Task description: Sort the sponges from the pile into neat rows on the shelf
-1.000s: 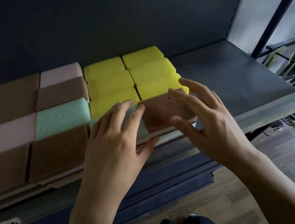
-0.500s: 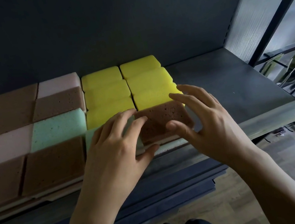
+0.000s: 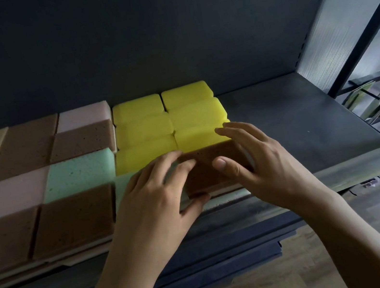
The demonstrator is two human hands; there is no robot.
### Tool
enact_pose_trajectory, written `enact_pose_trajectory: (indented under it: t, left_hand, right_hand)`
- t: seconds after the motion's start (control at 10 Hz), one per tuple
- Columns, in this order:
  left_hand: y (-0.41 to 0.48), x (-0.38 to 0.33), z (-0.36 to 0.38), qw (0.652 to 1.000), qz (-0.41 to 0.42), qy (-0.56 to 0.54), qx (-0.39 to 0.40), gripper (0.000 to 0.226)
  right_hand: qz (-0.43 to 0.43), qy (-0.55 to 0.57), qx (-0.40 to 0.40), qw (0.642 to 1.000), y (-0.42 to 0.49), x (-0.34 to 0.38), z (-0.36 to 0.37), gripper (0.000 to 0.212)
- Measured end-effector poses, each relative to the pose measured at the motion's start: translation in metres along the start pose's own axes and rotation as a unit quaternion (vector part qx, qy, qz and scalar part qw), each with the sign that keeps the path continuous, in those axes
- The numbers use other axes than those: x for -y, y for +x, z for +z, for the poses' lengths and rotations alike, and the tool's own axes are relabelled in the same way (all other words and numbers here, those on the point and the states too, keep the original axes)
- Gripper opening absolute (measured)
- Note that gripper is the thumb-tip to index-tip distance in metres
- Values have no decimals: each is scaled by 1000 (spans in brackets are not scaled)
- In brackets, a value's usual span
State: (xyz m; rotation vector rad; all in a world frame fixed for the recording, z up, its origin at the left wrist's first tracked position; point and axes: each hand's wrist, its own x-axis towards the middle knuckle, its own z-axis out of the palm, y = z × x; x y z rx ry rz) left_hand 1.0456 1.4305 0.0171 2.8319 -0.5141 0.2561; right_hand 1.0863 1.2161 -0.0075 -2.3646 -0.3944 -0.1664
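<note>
Fingers of both hands, the left hand (image 3: 153, 201) and right hand (image 3: 258, 164), are spread flat, pressing the brown sponge (image 3: 209, 168) now squared against the yellow sponges (image 3: 170, 122) at the shelf (image 3: 307, 123) near edge; row nearly seated

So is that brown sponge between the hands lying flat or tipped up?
Flat. The brown sponge lies broad face up at the shelf front, against the yellow sponges.
</note>
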Motion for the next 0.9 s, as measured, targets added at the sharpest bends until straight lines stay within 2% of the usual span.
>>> enact_pose_trajectory:
  t: [0.2, 0.4, 0.6, 0.8, 0.9]
  left_hand:
    - [0, 3, -1, 1000, 5, -3, 1, 57]
    - [0, 4, 1, 1000, 8, 0, -6, 55]
    - [0, 6, -1, 1000, 18, 2, -7, 56]
    - [-9, 10, -14, 999, 32, 3, -23, 59]
    - [-32, 19, -46, 997, 4, -43, -68, 58]
  right_hand:
    - [5, 53, 1, 999, 28, -3, -12, 76]
    - [60, 129, 42, 989, 56, -8, -2, 81]
    - [74, 147, 63, 984, 56, -8, 0, 80]
    - [56, 158, 53, 984, 43, 1, -12, 80]
    - [33, 122, 1, 992, 28, 12, -31, 63]
